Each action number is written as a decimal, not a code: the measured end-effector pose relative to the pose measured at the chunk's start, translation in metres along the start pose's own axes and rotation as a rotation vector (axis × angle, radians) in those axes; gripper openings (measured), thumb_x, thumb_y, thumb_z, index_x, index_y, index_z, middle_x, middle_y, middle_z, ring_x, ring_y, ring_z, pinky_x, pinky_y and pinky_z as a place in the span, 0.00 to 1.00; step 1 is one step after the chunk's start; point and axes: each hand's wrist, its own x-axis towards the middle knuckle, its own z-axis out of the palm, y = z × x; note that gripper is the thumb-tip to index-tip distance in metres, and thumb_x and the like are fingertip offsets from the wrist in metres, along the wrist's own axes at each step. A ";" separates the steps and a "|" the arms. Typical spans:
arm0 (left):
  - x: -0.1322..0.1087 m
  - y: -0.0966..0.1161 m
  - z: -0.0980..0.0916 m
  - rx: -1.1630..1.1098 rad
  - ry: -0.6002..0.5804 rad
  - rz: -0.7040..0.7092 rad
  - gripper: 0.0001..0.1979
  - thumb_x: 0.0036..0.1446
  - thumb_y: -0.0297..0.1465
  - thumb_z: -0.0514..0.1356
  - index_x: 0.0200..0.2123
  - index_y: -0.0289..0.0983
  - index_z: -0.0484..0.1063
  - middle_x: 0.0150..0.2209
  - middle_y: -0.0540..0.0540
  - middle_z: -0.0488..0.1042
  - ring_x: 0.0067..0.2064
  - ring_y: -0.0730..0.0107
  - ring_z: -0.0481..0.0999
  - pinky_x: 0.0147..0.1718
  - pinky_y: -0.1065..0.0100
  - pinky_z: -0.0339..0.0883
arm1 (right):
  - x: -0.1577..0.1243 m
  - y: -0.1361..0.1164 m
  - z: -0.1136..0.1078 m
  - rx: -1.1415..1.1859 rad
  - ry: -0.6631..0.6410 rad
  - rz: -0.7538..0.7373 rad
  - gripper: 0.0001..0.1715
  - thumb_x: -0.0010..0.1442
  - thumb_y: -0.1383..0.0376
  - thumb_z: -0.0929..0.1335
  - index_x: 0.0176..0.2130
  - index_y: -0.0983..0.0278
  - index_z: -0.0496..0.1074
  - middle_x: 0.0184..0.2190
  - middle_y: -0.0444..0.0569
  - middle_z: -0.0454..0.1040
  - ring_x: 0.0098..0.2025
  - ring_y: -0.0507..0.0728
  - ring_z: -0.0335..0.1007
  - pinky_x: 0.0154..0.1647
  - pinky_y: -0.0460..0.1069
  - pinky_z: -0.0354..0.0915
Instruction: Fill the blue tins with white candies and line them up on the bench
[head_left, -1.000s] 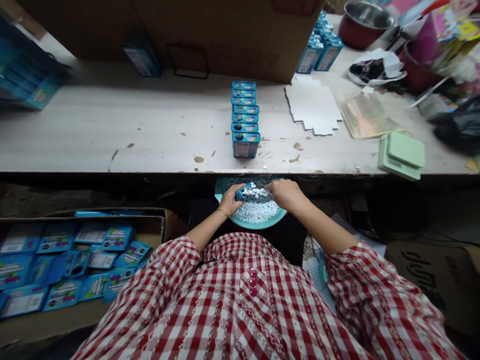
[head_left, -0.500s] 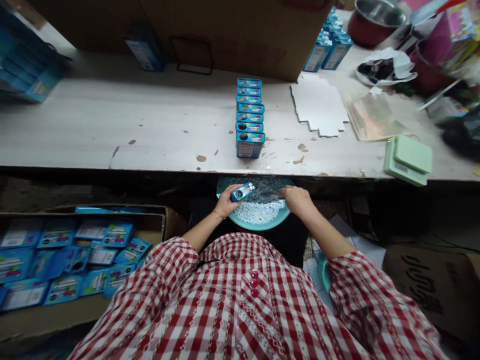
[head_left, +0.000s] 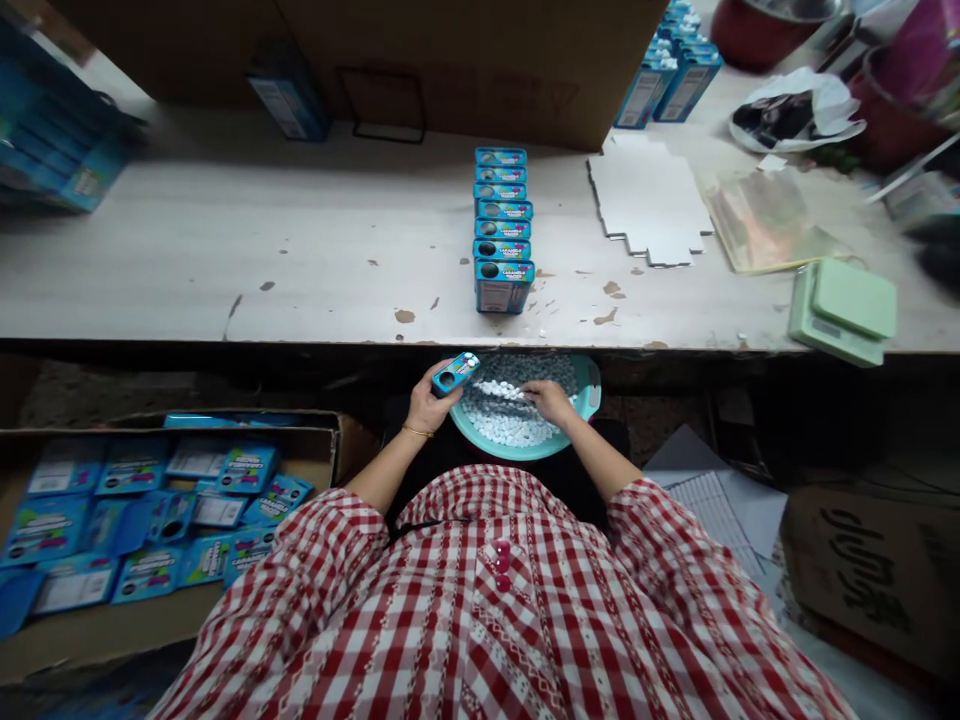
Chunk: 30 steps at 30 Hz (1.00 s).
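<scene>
My left hand [head_left: 429,408] is closed around a small blue box [head_left: 455,374], tilted over the basin's left rim. A dark round hole shows in the box's top, and a few white bits sit at its far end. In my right hand [head_left: 551,402] is a scoop [head_left: 501,391] heaped with small white candies; the heap hides most of the scoop. It is over the turquoise basin [head_left: 592,385], which holds many more of these white candies [head_left: 517,430]. A gap separates the scoop from the box.
A row of several blue boxes [head_left: 504,290] stands on the white table [head_left: 337,270]. White cardboard sheets [head_left: 652,200] and a green scale [head_left: 846,305] are to the right. A carton [head_left: 337,450] of flat blue boxes is at lower left. A large cardboard box [head_left: 450,70] stands behind.
The scoop has come up heaped with white candies, and my right hand has moved left. My left hand has shifted left and slightly up with the blue box.
</scene>
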 end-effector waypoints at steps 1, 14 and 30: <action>0.001 0.000 0.001 0.007 0.006 0.012 0.25 0.45 0.33 0.63 0.49 0.34 0.67 0.48 0.40 0.73 0.48 0.61 0.73 0.52 0.60 0.64 | -0.006 0.002 -0.009 0.009 0.011 -0.005 0.18 0.60 0.69 0.62 0.46 0.65 0.74 0.43 0.49 0.76 0.45 0.52 0.71 0.46 0.42 0.62; 0.001 0.018 0.043 0.168 -0.207 0.186 0.28 0.41 0.20 0.58 0.49 0.37 0.69 0.49 0.43 0.71 0.51 0.61 0.70 0.54 0.59 0.61 | -0.070 -0.101 -0.104 -0.661 0.002 -0.125 0.18 0.59 0.72 0.58 0.39 0.65 0.75 0.39 0.57 0.74 0.41 0.58 0.71 0.35 0.47 0.63; -0.002 0.033 0.019 0.268 -0.284 0.332 0.28 0.40 0.21 0.58 0.49 0.39 0.69 0.47 0.42 0.71 0.50 0.59 0.69 0.51 0.59 0.62 | -0.108 -0.043 -0.121 -0.620 0.242 0.090 0.23 0.62 0.68 0.57 0.52 0.55 0.68 0.44 0.49 0.72 0.42 0.55 0.69 0.30 0.45 0.58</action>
